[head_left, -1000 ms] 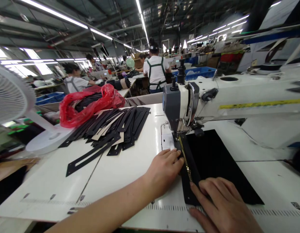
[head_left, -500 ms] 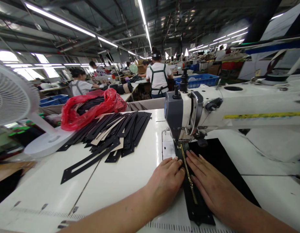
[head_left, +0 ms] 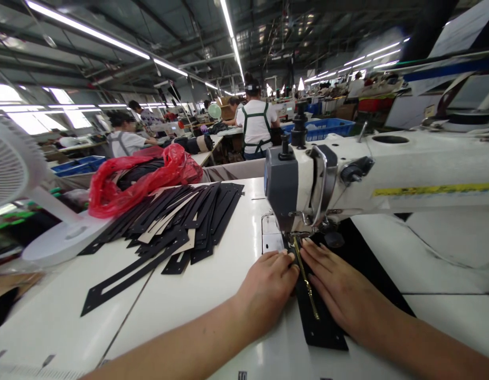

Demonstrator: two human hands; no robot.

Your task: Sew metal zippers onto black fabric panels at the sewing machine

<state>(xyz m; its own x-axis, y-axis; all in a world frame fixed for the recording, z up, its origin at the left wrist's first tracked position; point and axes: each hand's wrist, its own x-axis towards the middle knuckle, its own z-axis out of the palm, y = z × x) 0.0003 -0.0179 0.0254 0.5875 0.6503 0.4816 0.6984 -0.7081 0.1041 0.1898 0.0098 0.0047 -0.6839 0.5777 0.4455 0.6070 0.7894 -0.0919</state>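
Zipper (head_left: 306, 278) further in, top end hidden

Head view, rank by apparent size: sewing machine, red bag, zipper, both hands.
1. sewing machine
2. red bag, though it sits farther back
3. left hand and right hand: they look alike and both are close to the camera, so not ranked
4. zipper, a thin strip between the hands

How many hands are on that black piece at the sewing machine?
2. The left hand touches the left edge of the black piece, beside the zipper; the right hand lies flat on it, right of the zipper. None seem hidden.
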